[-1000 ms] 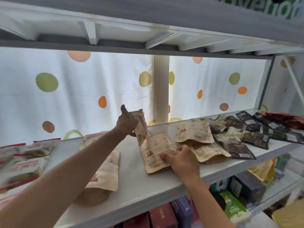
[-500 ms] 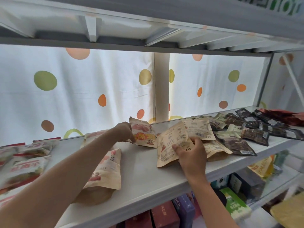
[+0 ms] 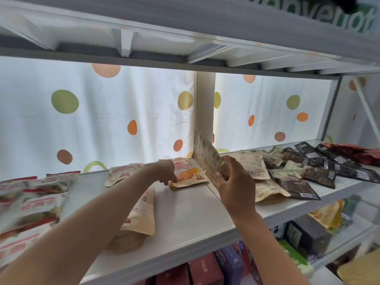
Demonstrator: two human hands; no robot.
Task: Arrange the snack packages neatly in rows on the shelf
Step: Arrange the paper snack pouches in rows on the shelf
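Two kraft pouches (image 3: 209, 159), two hands (image 3: 236, 182)

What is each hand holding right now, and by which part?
The right hand grips a kraft pouch by its lower end, raised off the shelf. The left hand pinches the near corner of the pouch lying flat.

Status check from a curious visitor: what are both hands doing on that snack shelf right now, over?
Left hand pinching corner of flat kraft pouch on shelf. Right hand gripping second pouch, raised on edge. Loose dark packets piled to the right.
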